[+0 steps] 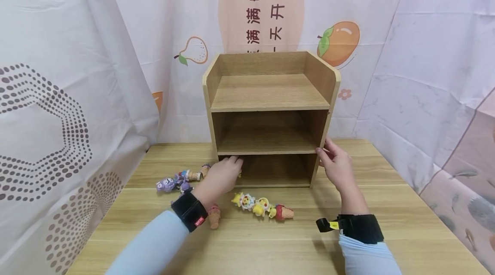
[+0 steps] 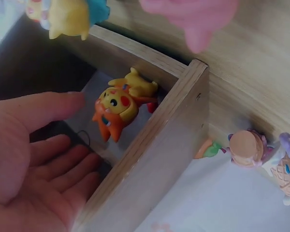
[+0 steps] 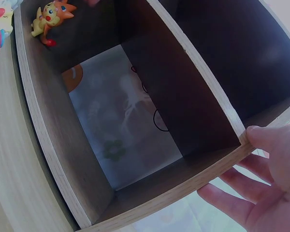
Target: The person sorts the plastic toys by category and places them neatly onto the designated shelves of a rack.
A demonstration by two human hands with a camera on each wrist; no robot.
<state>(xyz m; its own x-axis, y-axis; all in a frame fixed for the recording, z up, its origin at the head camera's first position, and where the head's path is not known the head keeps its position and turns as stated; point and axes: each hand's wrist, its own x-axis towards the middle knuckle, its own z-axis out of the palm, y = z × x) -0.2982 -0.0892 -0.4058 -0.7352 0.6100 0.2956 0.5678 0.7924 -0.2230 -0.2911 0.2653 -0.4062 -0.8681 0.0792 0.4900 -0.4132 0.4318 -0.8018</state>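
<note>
A small yellow figurine in an orange hood (image 2: 120,102) stands inside the lowest compartment of a wooden shelf unit (image 1: 270,94), close to its left side wall. My left hand (image 1: 222,176) reaches into that compartment. In the left wrist view its thumb points towards the figurine, with a gap between them, and the fingers are loosely bent with nothing in them. My right hand (image 1: 337,165) holds the right side panel, thumb at the front edge near the middle board and fingers along the outside. The right wrist view shows the same figurine at the compartment's far end.
In front of the unit lies a row of yellow figurines (image 1: 261,207) ending in a red-topped cone figure (image 1: 283,212). Several purple figurines (image 1: 167,184) and cone figures (image 1: 189,175) lie to the left, another cone figure (image 1: 214,216) near my left wrist. A printed curtain (image 1: 185,13) hangs behind.
</note>
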